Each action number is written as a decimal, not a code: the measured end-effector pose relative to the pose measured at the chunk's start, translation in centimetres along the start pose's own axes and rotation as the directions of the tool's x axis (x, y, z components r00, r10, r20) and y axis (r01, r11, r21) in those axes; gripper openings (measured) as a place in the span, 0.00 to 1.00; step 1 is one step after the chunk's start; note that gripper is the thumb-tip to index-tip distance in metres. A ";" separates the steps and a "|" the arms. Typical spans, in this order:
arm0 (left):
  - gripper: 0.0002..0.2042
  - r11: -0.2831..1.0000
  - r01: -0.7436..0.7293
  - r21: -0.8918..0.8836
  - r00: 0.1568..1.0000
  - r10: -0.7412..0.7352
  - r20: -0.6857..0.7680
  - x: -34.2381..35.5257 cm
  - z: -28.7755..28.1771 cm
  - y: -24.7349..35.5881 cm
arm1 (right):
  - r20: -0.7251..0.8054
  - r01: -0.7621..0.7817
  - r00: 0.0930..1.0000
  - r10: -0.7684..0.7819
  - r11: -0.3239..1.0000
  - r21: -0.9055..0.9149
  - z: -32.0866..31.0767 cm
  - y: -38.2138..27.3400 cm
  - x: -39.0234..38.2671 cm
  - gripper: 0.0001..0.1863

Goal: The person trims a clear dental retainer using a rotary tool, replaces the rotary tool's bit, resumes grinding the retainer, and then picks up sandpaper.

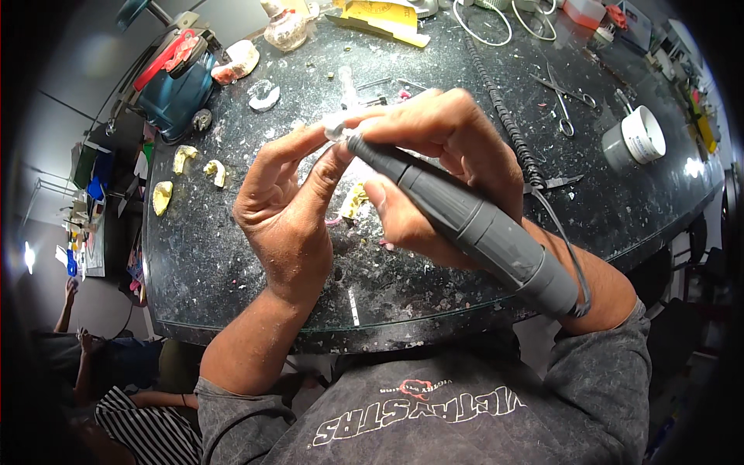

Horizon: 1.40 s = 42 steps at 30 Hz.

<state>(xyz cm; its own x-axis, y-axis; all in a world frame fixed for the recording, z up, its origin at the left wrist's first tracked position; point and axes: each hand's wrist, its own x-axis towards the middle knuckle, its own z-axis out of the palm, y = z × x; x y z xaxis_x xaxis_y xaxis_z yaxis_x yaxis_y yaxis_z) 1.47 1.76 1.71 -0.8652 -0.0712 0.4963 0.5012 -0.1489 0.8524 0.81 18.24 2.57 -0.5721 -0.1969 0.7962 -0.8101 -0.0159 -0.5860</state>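
Observation:
My left hand (283, 209) pinches a small white piece (335, 129) between thumb and fingertips, near the centre of the view. My right hand (480, 147) grips a thick grey rotary handpiece (496, 244), its tip angled up-left against that piece, so the exact contact is partly hidden by fingers. A coiled cord (496, 101) lies on the table, and a thinner cable bends at the handpiece's rear. Beneath my hands sits a pale yellow dental cast (354, 200); three similar pieces (184, 159) lie to the left. A white arch-shaped piece (263, 97) is farther back.
The speckled black tabletop (387, 294) holds scissors (564, 101), a white cup (641, 133), a teal machine (169, 97), a pink-and-white model (235, 63) and a yellow folded sheet (378, 23). Other people (147, 418) are at the lower left, beside the table.

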 end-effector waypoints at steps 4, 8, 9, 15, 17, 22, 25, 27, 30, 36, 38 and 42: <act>0.11 0.999 0.013 -0.046 1.000 -0.013 -0.002 0.0 0.1 0.1 | 0.028 0.026 0.999 -0.027 0.999 0.024 0.0 -0.1 0.1 0.22; 0.11 1.000 0.011 -0.024 1.000 -0.010 0.007 0.1 0.0 0.1 | 0.021 0.034 0.999 -0.034 0.999 -0.003 0.0 0.0 0.1 0.22; 0.11 1.000 0.011 -0.024 1.000 -0.011 0.006 0.1 0.0 0.1 | 0.027 0.035 0.999 -0.035 0.999 -0.006 0.0 -0.1 0.0 0.22; 0.10 0.998 0.032 -0.050 0.999 -0.031 0.007 -0.1 -0.2 0.2 | 0.021 -0.011 1.000 0.010 0.999 0.043 0.1 -0.2 0.0 0.22; 0.10 0.995 0.002 0.098 1.000 -0.002 0.000 -0.1 -0.2 0.1 | 0.029 -0.018 0.999 0.018 1.000 0.008 0.1 -0.1 0.0 0.22; 0.11 1.000 -0.012 0.029 1.000 0.012 -0.006 -0.1 -0.1 0.1 | 0.085 0.071 0.994 -0.072 0.997 0.015 0.4 0.1 0.2 0.22; 0.11 0.997 -0.032 0.072 0.999 0.031 0.024 0.0 -0.2 0.1 | -0.063 0.039 0.997 -0.037 0.998 0.041 0.7 0.4 0.3 0.22; 0.10 0.995 -0.045 0.090 0.998 0.041 0.049 0.1 -0.2 0.1 | -0.032 0.073 0.997 -0.072 0.997 0.026 0.6 0.4 0.3 0.21; 0.11 0.995 -0.044 0.087 0.998 0.040 0.051 0.1 -0.2 0.1 | 0.060 0.057 0.996 -0.060 0.997 0.053 0.4 0.2 0.2 0.22; 0.11 0.989 0.049 -0.142 0.999 -0.047 0.021 0.2 0.4 0.0 | -0.012 0.055 0.998 -0.055 0.998 0.007 -0.1 0.1 0.3 0.20; 0.12 0.975 0.044 -0.220 0.999 -0.044 0.002 0.5 0.5 -0.1 | -0.101 -0.013 0.995 0.008 0.999 -0.053 -0.3 0.4 0.4 0.18; 0.12 0.944 0.120 -0.306 0.992 -0.121 0.016 0.6 0.5 -0.1 | -0.158 -0.116 0.979 0.131 0.988 0.099 -0.2 1.1 0.5 0.17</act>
<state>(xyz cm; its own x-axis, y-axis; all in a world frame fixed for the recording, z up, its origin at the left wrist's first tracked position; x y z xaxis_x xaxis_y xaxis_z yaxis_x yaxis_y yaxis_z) 0.95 2.20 2.02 -0.9193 -0.0369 0.3919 0.3653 -0.4509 0.8144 -0.41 18.31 2.36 -0.6859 -0.0403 0.7266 -0.7217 -0.0904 -0.6863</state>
